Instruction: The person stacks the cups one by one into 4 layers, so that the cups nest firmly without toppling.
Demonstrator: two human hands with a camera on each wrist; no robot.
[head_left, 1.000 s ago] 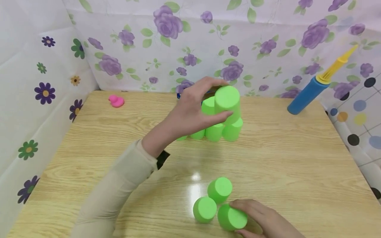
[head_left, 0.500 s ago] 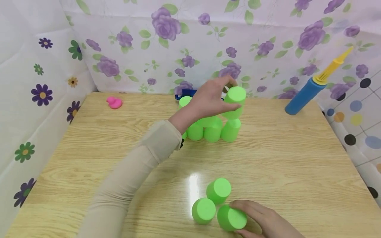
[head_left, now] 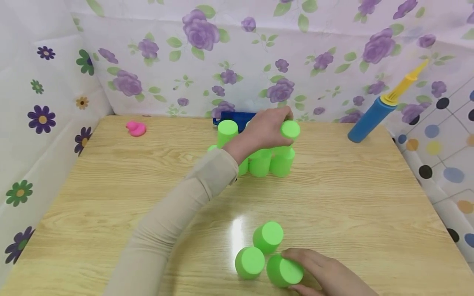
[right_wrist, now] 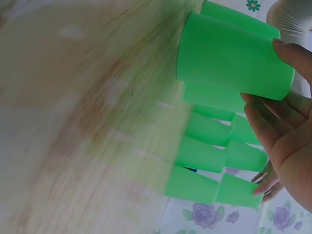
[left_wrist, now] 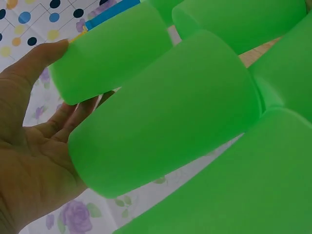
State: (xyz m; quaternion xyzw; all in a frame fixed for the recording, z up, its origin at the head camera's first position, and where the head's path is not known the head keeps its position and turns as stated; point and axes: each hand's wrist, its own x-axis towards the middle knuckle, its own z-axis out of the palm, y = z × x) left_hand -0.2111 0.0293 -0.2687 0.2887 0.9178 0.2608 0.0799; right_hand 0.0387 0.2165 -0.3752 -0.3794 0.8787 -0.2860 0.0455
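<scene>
- Head: left hand (head_left: pixel 268 129) curled round upper green cup (head_left: pixel 290 129), which sits upside down on the right end of the back lower row (head_left: pixel 282 164).
- Left hand and sleeve (head_left: pixel 166 230) block part of the back stack; full cup count can't be told.
- Dark blue object (head_left: pixel 240 118) behind stack, partly covered, can't identify.
- Right hand (head_left: pixel 326 267), cut off by bottom edge, grips front cup (head_left: pixel 284 270) on table (head_left: pixel 333 205); two other cups (head_left: pixel 268 237) (head_left: pixel 249 263) just beside it.
- Pink duck (head_left: pixel 136 128) back left; blue-yellow pump (head_left: pixel 372 119) back right, tilted; flowered sheet (head_left: pixel 159 24) behind.
- Left wrist: thumb on upper green cup, other fingers partly hidden; nearer cup (left_wrist: pixel 165 117) covers much of the palm side; cups at right cropped.
- Right wrist: thumb and fingers pinch front cup, which overlaps two other cups; table blurry, back stack beyond.
</scene>
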